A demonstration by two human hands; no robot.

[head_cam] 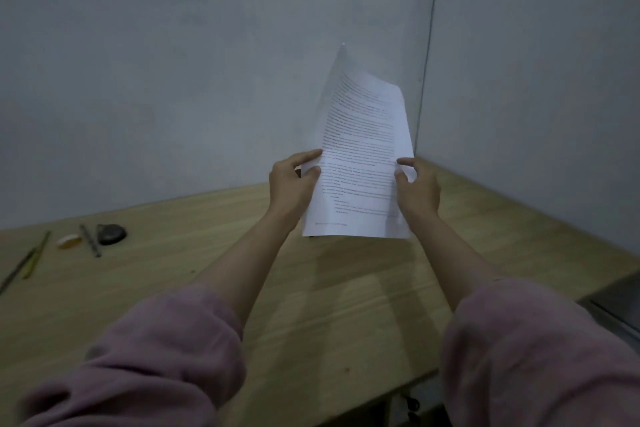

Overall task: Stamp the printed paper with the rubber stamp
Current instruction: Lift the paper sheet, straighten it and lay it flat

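Wooden table (311,305) meets grey walls (173,80); both hands' grips pinch the printed paper (363,149).

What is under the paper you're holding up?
Under the printed paper, held up by the left hand and right hand, is the bare wooden table with the paper's shadow. The paper hides the table right behind it.

Both hands, left (292,180) and right (417,189), hold the printed paper (360,156) upright above the wooden table (311,305).
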